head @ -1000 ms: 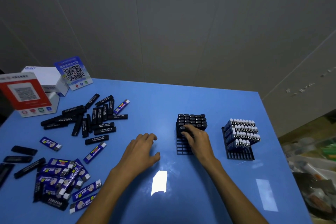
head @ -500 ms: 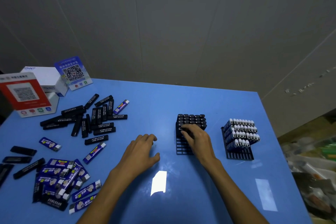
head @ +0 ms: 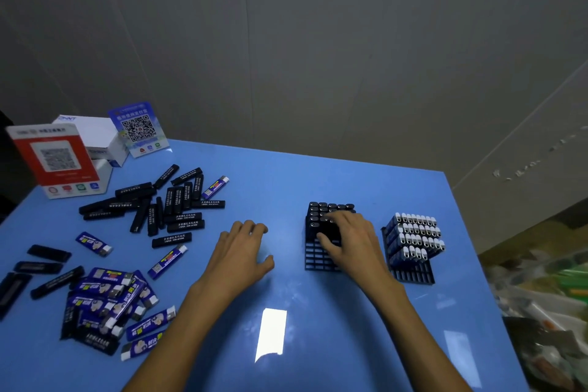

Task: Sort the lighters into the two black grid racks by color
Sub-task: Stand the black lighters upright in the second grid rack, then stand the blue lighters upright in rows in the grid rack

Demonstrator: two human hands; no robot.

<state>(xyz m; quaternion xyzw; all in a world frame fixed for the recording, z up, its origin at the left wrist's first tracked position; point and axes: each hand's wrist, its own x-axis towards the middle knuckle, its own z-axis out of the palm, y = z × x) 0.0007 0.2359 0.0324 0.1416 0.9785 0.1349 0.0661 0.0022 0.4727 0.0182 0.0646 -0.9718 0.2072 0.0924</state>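
**A:** Your right hand (head: 353,242) is on top of the left rack (head: 321,259), right of the middle of the frame. Its fingers curl down over the black lighters (head: 331,212) standing there. Whether they pinch one, I cannot tell.

**B:** So what should you do well here?

**A:** Push each lighter straight down until its top is level with the others. Fill the empty holes in the near rows next.

**B:** And your left hand (head: 241,248)?

**A:** It lies flat on the blue table (head: 318,344), fingers a little spread, holding nothing. Use it to steady the rack (a light rack may slide).

**B:** Where are the rest?

**A:** Loose black ones (head: 165,204) lie upper left, blue ones (head: 108,302) lower left. The right rack (head: 410,270) holds the blue lighters.
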